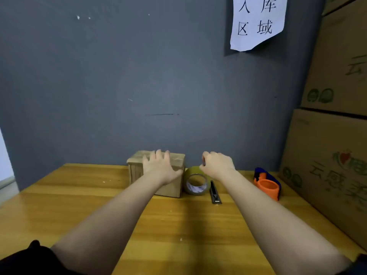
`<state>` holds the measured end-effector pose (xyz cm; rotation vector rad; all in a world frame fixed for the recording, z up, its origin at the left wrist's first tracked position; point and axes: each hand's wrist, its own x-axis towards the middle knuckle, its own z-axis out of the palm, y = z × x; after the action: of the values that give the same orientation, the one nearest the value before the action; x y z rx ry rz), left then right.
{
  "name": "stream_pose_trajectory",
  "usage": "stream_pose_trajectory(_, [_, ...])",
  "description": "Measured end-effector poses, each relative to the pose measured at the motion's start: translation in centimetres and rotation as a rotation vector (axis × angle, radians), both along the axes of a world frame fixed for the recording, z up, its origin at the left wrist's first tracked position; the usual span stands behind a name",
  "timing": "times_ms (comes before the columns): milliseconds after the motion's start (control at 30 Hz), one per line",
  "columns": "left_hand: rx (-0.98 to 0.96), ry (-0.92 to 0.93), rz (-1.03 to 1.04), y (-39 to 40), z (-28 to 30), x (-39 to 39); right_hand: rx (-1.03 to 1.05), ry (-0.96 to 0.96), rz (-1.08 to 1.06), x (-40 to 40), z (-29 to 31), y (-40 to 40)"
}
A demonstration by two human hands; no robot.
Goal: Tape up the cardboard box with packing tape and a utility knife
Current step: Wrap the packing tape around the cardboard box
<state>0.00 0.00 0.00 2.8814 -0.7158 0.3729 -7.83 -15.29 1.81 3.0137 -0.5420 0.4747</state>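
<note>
A small brown cardboard box (158,171) sits just below the middle of the frame, on the far edge of a yellow-brown wooden table (89,205), close against a dark grey wall (119,76). Its top looks closed and its surface is worn and blotchy; whether any tape already lies on it cannot be told.

The left hand (159,167) lies flat on the box's top, palm down, fingers straight and slightly spread, reaching toward the far edge, thumb at the box's right edge.

Just right of the box, nearly touching it, a roll of yellowish-brown packing tape (195,180) stands on its edge, its hollow core facing the viewer. The right hand (217,164) hovers over the roll's upper right, fingers loosely curled, thumb and forefinger drawn near each other; whether they pinch the tape cannot be told.

A slim black utility knife (214,192) lies flat on the table just right of the roll, pointing away from the viewer. Farther right lies an orange and blue tape dispenser (267,184).

Large stacked cardboard cartons with green print (337,116) fill the right edge of the frame. A white paper sign with black characters (258,20) hangs on the wall at upper right.
</note>
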Motion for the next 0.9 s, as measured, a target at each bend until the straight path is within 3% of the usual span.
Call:
stream_pose_trajectory(233, [-0.011,0.002,-0.019,-2.7,-2.1,1.9,0.219,0.147,-0.048,3.3,-3.8,-2.1])
stream_pose_trajectory(533, [-0.115,-0.022,0.025,-4.0,-4.0,3.2,0.385,0.091,0.006,4.5,-6.1,-3.8])
stream_pose_trajectory(900, [-0.096,-0.036,-0.047,-2.8,-4.1,4.0,0.317,-0.005,0.068,3.2,-6.5,-3.6])
